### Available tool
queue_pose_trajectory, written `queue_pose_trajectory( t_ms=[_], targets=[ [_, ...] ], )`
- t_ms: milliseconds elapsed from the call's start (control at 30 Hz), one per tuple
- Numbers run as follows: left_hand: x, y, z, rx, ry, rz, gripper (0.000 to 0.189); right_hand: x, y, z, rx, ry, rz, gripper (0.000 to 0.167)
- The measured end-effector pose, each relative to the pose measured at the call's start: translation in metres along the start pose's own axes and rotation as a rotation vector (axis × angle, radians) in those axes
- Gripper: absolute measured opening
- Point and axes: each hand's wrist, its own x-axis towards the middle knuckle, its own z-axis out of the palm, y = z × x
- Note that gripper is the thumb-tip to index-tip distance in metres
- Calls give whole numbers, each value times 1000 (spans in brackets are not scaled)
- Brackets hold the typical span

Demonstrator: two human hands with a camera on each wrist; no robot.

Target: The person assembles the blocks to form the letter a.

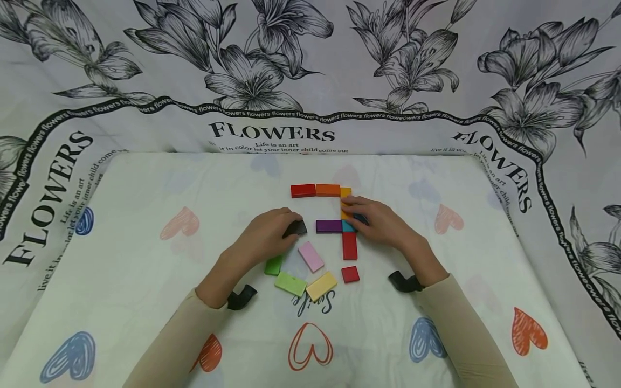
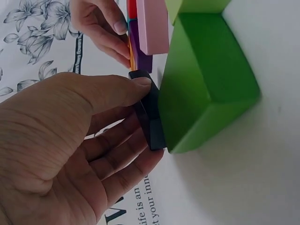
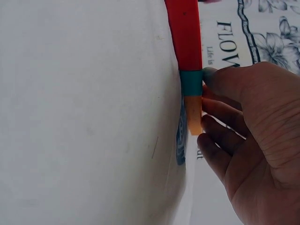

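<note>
My left hand [image 1: 269,231] pinches a black block [image 2: 149,110] between the thumb and fingertips, next to a dark green block [image 2: 206,79]. With its fingers loosely bent, my right hand [image 1: 380,218] touches the upright yellow-orange block [image 1: 345,214]; its thumb is at a teal block [image 3: 191,83]. Against that teal block lies a purple block [image 1: 328,226], and a red block [image 1: 349,246] runs down from it. An orange block [image 1: 328,190] and another red block [image 1: 303,191] extend left from the yellow-orange block's top.
Loose blocks lie nearer the body: pink [image 1: 311,256], light green [image 1: 290,283], pale yellow [image 1: 321,286] and a small red one [image 1: 350,274]. A white cloth [image 1: 121,302] printed with hearts covers the table; flower-printed fabric [image 1: 388,64] lies beyond it.
</note>
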Motion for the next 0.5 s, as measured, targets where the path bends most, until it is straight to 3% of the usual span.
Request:
queue_pose_trajectory(
  t_ms=[500],
  targets=[
    [11, 11, 6, -5, -22, -2, 40, -1, 0, 0, 15, 13, -4, 45]
  ],
)
